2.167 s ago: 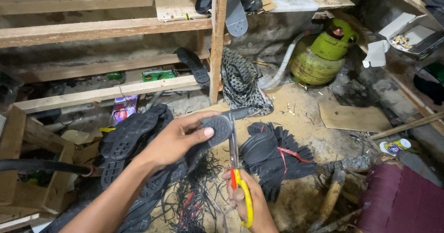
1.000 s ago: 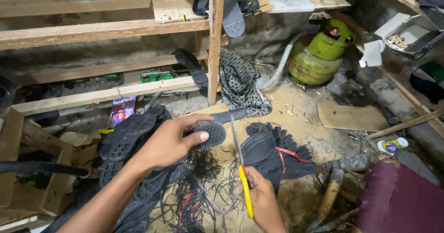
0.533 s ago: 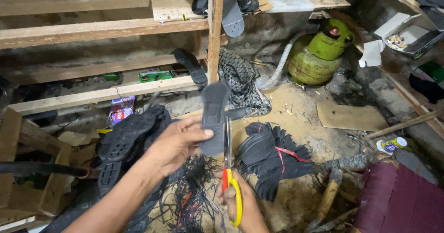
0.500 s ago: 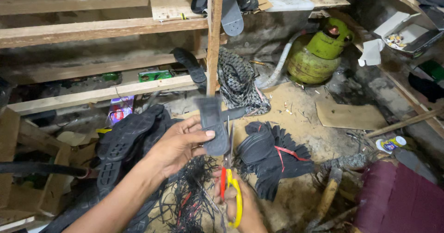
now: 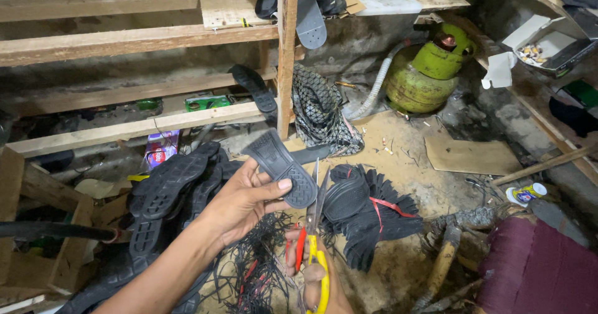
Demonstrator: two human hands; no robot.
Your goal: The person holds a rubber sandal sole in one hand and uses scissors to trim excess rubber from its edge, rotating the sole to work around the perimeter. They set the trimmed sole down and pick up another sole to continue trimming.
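Tilted flatter now, the black sole (image 5: 280,167) is gripped by the left hand (image 5: 240,205) at frame centre; the scissors (image 5: 313,239), held by the right hand (image 5: 314,276), are best kept tight along its edge.

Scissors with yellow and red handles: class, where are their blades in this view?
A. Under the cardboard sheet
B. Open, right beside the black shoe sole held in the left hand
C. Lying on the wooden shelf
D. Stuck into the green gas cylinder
B: the right hand holds the scissors, blades parted beside the black shoe sole gripped by the left hand.

dim overall | light from above front | corners shadowed | sharp centre | no glare
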